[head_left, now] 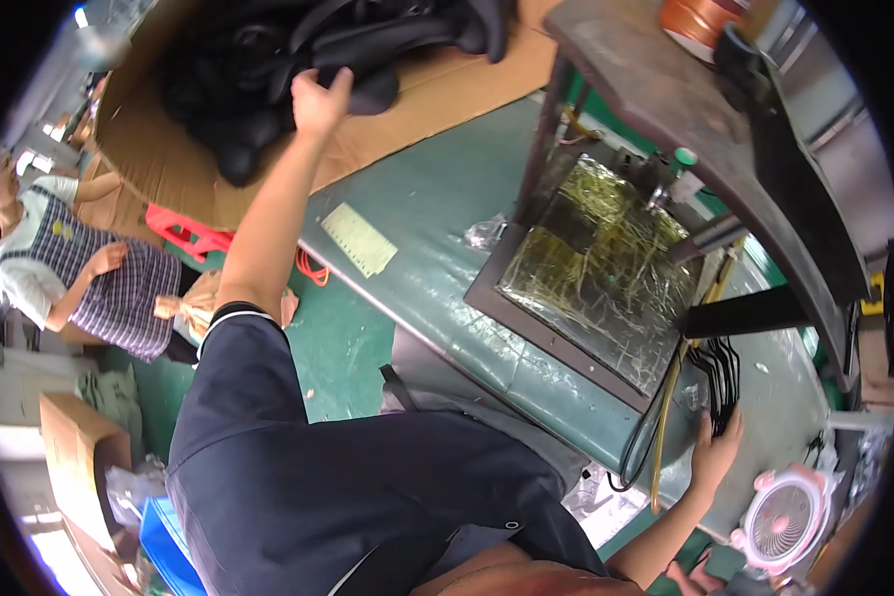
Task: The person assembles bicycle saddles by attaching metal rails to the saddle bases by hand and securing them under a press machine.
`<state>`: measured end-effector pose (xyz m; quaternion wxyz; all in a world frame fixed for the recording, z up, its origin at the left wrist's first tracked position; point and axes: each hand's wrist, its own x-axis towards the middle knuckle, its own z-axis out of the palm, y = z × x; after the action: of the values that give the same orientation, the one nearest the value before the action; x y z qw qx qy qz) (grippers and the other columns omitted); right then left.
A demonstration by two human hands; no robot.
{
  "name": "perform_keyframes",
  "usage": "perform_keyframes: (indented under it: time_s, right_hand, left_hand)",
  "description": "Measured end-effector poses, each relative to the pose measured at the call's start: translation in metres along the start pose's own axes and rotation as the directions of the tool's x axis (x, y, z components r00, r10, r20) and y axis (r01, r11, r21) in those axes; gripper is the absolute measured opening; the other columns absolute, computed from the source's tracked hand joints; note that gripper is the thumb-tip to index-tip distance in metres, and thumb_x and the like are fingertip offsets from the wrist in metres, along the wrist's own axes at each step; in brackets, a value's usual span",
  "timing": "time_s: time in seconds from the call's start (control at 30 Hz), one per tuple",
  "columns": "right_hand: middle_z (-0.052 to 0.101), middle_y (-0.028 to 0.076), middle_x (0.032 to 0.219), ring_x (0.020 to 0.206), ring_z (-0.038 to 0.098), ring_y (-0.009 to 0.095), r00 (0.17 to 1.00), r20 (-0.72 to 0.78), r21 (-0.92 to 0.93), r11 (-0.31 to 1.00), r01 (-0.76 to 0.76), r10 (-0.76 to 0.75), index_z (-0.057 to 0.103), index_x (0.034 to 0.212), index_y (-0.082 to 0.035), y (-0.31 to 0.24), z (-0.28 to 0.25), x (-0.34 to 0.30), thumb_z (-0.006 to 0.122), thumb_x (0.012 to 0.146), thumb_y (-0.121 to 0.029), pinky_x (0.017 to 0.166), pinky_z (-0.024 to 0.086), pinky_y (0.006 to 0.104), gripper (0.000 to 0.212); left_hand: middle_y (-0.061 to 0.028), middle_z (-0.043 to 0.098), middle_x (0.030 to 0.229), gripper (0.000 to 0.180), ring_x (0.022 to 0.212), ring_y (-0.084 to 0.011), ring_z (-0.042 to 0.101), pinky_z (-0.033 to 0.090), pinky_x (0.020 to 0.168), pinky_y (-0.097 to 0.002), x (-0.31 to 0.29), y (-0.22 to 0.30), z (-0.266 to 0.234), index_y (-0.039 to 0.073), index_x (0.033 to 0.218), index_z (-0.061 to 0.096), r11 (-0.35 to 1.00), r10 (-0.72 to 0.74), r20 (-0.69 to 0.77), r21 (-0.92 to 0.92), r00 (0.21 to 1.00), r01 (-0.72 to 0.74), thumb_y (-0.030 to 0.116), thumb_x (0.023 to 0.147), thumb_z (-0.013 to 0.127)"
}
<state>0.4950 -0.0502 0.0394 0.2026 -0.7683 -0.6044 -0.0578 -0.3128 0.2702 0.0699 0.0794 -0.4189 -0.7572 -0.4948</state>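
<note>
My left hand (323,102) is stretched out over the large cardboard box (377,144) at the upper left. Its thumb and fingers are apart, at the edge of a heap of black, smooth, padded-looking parts (368,50) whose exact kind I cannot make out. Low on the right, my right hand (717,452) is closed round the near end of several thin, black, bent strips (715,372). They stand side by side, next to the press. The dark metal press (646,60) has a flat plate (591,298) covered in clear film and yellowish strands.
The green worktable (437,258) carries a pale paper slip (360,239) and crumpled clear plastic (485,233). A pink fan (787,520) is at the lower right, an orange spool (700,25) on the press top. Another person in a checked apron (119,288) is at the left.
</note>
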Motion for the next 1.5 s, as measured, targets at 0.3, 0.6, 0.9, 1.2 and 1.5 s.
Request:
perform_keyframes:
  time_s: [0.3,0.6,0.9,1.2,1.5]
  right_hand:
    - [0.065,0.02,0.135,0.119,0.068,0.039,0.961,0.151,0.081,0.966,-0.246,0.232,0.066,0.141,-0.002,0.032,-0.022,-0.008,0.071,0.098,-0.006,0.099,0.054,0.0438,0.044]
    - [0.063,0.023,0.135,0.116,0.067,0.041,0.989,0.146,-0.005,0.999,-0.038,0.039,0.056,0.153,0.0,-0.006,-0.012,0.026,0.084,0.089,-0.017,0.099,0.055,0.0449,0.072]
    - [0.065,0.028,0.136,0.12,0.065,0.05,0.98,0.194,-0.003,0.999,0.05,-0.048,0.062,0.142,0.0,0.005,-0.026,0.046,0.088,0.08,-0.014,0.1,0.055,0.0504,0.069]
    - [0.067,0.023,0.107,0.104,0.068,0.044,0.999,0.026,-0.284,0.958,-0.031,0.039,0.071,0.105,-0.001,0.011,-0.013,-0.009,0.064,0.084,0.0,0.093,0.058,0.0518,0.022]
    - [0.073,0.022,0.106,0.104,0.072,0.042,0.991,0.028,-0.171,0.977,-0.126,0.133,0.07,0.111,-0.003,-0.035,-0.053,0.07,0.07,0.076,-0.012,0.09,0.059,0.0507,0.036]
  left_hand:
    - [-0.0149,0.068,0.14,0.064,0.127,-0.0335,0.067,0.054,0.107,-0.0444,0.059,-0.001,0.022,0.003,0.144,0.061,0.364,-0.578,0.355,-0.693,0.734,0.622,0.032,0.094,0.089]
    - [-0.0133,0.072,0.132,0.055,0.143,-0.0324,0.057,0.044,0.121,-0.0424,-0.16,-0.013,-0.132,0.002,0.134,0.063,0.88,0.457,0.482,-0.365,0.748,-0.303,-0.013,0.082,0.07]
    - [-0.0234,0.067,0.145,0.061,0.138,-0.0335,0.062,0.047,0.116,-0.0432,-0.166,-0.027,-0.086,0.001,0.145,0.061,0.945,0.216,0.522,-0.325,0.825,-0.041,0.029,0.097,0.084]
    - [-0.0137,0.077,0.119,0.043,0.107,-0.0206,0.069,0.052,0.103,-0.034,-0.199,-0.005,-0.111,-0.004,0.131,0.073,0.987,0.152,0.478,-0.123,0.865,-0.106,0.028,0.104,0.077]
    - [-0.0186,0.07,0.129,0.037,0.126,-0.0321,0.064,0.047,0.115,-0.0419,-0.245,0.086,-0.104,-0.005,0.126,0.07,0.699,0.702,0.592,-0.678,0.395,-0.227,-0.002,0.09,0.076]
